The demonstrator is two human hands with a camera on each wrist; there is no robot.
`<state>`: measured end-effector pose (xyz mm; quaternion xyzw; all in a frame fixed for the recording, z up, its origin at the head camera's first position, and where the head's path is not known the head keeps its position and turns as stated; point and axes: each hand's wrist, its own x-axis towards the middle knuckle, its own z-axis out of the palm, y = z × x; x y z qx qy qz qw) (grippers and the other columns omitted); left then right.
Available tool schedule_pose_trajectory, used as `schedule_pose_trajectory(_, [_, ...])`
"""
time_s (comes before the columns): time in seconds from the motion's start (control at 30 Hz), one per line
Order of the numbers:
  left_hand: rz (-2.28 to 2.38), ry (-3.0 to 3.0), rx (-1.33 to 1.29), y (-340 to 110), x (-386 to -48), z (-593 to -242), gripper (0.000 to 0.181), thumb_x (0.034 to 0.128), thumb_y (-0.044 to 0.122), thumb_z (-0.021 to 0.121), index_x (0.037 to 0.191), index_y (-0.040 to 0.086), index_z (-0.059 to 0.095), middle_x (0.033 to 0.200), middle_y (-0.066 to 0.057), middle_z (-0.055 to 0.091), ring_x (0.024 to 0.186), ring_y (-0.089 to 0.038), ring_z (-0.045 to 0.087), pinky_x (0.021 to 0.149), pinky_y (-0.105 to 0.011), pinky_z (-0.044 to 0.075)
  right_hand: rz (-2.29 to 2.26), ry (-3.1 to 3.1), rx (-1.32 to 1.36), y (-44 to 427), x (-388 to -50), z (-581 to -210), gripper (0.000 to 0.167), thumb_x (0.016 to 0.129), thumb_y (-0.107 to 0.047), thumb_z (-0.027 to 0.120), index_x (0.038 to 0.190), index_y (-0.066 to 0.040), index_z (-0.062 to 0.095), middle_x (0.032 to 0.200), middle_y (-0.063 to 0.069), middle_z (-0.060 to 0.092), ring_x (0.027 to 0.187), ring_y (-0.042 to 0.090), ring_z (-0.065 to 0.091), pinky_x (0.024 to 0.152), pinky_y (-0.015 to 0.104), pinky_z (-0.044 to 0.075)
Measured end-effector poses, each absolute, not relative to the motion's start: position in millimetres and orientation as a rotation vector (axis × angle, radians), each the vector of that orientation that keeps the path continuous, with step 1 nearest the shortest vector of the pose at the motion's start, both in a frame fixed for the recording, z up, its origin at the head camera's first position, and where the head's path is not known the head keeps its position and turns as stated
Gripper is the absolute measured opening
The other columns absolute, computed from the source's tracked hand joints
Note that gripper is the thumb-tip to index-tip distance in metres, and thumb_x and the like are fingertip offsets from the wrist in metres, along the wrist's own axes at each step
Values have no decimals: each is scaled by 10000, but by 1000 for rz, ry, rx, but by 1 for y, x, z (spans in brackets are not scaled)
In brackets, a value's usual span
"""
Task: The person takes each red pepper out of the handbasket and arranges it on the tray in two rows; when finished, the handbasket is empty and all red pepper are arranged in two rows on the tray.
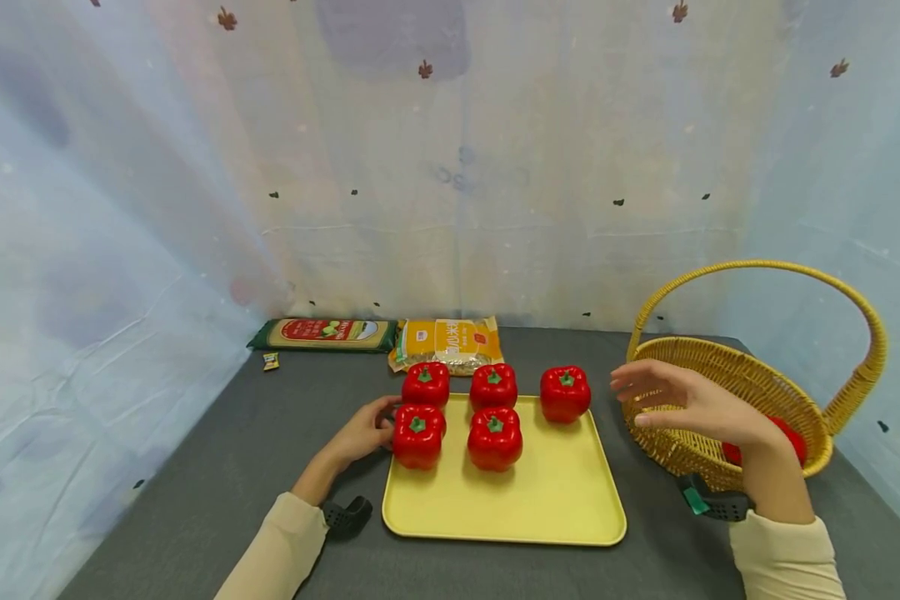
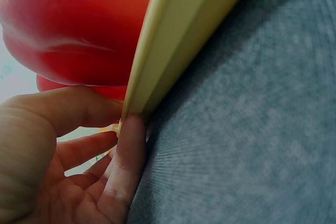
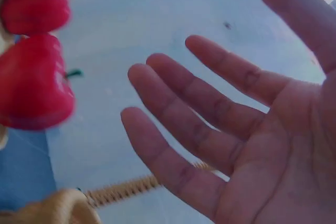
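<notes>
Several red bell peppers with green stems, one of them a front pepper (image 1: 495, 439), stand on a yellow tray (image 1: 540, 508). At the tray's left edge my left hand (image 1: 365, 431) pinches the rim between thumb and fingers, close beside the front left pepper (image 1: 418, 437). The left wrist view shows this hand (image 2: 84, 156) with the tray rim (image 2: 157, 40) in its grip. My right hand (image 1: 693, 404) hovers, fingers spread and holding nothing, in front of a yellow wicker basket (image 1: 667, 442). Something red (image 1: 787, 440), partly hidden by the wrist, lies inside the basket.
Behind the tray lie a long green packet (image 1: 326, 333) and an orange-and-clear bag of grain (image 1: 450, 343). A small yellow wrapped piece (image 1: 271, 361) sits at the back left. The basket's tall handle (image 1: 757, 265) arches up on the right. A pale curtain encloses the grey table.
</notes>
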<state>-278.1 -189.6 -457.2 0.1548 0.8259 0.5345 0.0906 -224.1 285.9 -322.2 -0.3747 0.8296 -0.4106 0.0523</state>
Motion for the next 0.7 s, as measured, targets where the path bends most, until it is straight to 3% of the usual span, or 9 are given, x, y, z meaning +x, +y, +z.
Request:
schedule_pose_trajectory(0.2, [1593,2449,459,-190,-278,-458,548,830,-69,474,1365,-69,358,1111,-198,506,735,-175,553,647,-307,530,-1423,2409,-1207,322,-226,-317,494,890,137,470,1364,51,358,1280,208,483,1137,260,538,859,268,490])
schedule_pose_trajectory(0.33, [1588,2454,462,-190,-279,-458,547,830,-65,475,1365,-66,360,1111,-198,506,731,-172,562,644,-309,530,-1428,2404,-1127,347,-233,-315,456,921,116,420,1367,59,343,1296,204,473,1129,225,557,869,267,485])
schedule_pose_trajectory(0.5, [1592,2454,463,-188,-279,-458,552,822,-66,475,1364,-56,370,1093,-181,514,728,-181,572,642,-326,530,-1373,2390,-953,383,-245,-317,423,970,35,373,1388,45,310,1322,40,495,1140,162,561,877,261,480])
schedule_pose_trajectory(0.7, [1592,2453,456,-188,-279,-458,551,823,-66,466,1365,-52,370,1086,-174,513,727,-188,559,650,-334,529,-1355,2523,-654,417,-260,-329,419,993,-99,420,1380,33,327,1223,-168,513,1077,68,583,844,245,497])
